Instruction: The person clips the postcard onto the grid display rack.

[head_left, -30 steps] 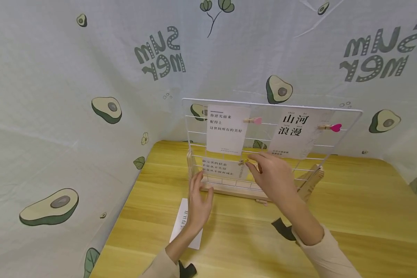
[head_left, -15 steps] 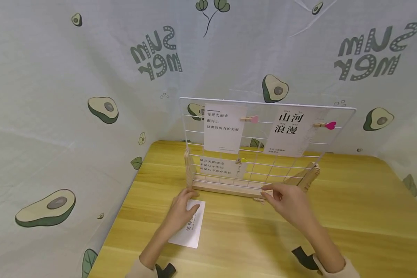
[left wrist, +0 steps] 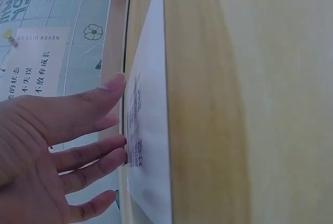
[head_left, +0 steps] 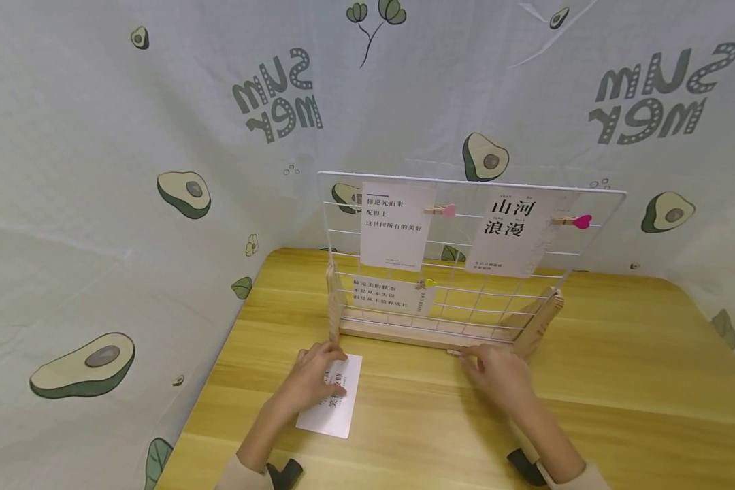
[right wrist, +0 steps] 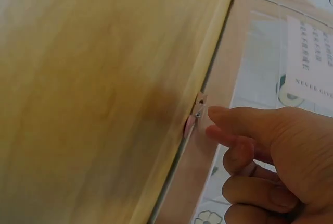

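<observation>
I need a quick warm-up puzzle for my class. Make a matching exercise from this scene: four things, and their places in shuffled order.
Things
1. left hand
2. right hand
3. yellow clip
4. dark pink clip

Places
A. on the lower card
B. close to the loose clip by the foot of the rack
C. on the upper right card
D. at the loose card

Pairs: 1-D, 2-B, 3-A, 4-C
</observation>
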The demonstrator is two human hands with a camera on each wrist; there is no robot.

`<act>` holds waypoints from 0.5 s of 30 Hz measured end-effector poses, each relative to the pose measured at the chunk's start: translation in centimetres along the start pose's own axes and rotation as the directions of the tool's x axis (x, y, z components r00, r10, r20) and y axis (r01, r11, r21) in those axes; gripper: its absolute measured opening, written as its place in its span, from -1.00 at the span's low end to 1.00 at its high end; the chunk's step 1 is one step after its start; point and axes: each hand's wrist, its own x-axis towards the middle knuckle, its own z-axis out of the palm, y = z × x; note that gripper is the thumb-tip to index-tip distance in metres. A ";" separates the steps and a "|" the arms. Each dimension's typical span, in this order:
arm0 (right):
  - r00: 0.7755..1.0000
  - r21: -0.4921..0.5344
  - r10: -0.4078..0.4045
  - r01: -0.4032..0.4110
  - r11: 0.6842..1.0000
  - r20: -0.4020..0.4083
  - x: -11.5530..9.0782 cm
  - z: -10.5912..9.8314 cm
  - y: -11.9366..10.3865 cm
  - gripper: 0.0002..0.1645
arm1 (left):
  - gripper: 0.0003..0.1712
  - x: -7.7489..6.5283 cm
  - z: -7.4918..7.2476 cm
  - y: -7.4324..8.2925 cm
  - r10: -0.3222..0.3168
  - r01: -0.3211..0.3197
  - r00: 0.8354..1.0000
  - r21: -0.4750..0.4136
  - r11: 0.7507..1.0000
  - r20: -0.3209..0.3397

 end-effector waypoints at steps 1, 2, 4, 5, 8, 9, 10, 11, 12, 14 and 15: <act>1.000 0.010 0.007 -0.007 1.000 0.006 0.0 0.1 0.0 -0.82 | -0.39 0.0 0.1 0.1 0.004 -0.004 1.000 0.022 1.000 -0.001; 1.000 0.018 0.014 -0.014 1.000 0.012 -0.1 0.2 0.0 -0.83 | -0.38 0.0 0.2 0.1 0.007 -0.007 1.000 0.045 0.999 -0.003; 1.000 0.032 0.025 -0.025 0.999 0.014 -0.1 0.3 0.0 -0.86 | -0.36 0.0 0.4 0.3 0.010 -0.009 1.000 0.087 0.996 -0.010; 1.000 0.036 0.027 -0.028 0.999 0.011 -0.1 0.3 -0.1 -0.87 | -0.35 0.0 0.6 0.5 0.010 -0.008 1.000 0.104 0.995 -0.014; 1.000 0.045 0.030 -0.030 0.999 -0.001 -0.1 0.4 -0.2 -0.92 | -0.30 0.1 1.0 1.0 0.001 0.002 1.000 0.136 0.991 -0.020; 1.000 0.047 0.031 -0.030 0.998 -0.003 -0.1 0.3 -0.3 -0.92 | -0.29 0.1 1.1 1.2 -0.001 0.004 1.000 0.142 0.990 -0.023; 1.000 0.051 0.031 -0.030 0.998 -0.002 -0.1 0.3 -0.3 -0.90 | -0.29 0.1 1.3 1.4 -0.001 0.005 1.000 0.143 0.990 -0.027; 1.000 0.057 0.031 -0.031 0.998 0.003 -0.1 0.3 -0.4 -0.88 | -0.29 0.1 1.4 1.5 -0.001 0.006 0.999 0.140 0.990 -0.033; 0.999 0.064 0.033 -0.033 0.997 0.010 -0.1 0.3 -0.4 -0.86 | -0.29 0.1 1.6 1.6 -0.001 0.006 0.999 0.140 0.990 -0.038; 0.999 0.075 0.036 -0.038 0.996 0.027 -0.2 0.3 -0.5 -0.84 | -0.31 0.1 1.8 1.7 -0.004 0.010 0.999 0.123 0.992 -0.049; 0.999 0.080 0.036 -0.039 0.996 0.035 -0.2 0.2 -0.6 -0.83 | -0.33 0.1 1.9 1.7 -0.007 0.013 0.998 0.116 0.993 -0.056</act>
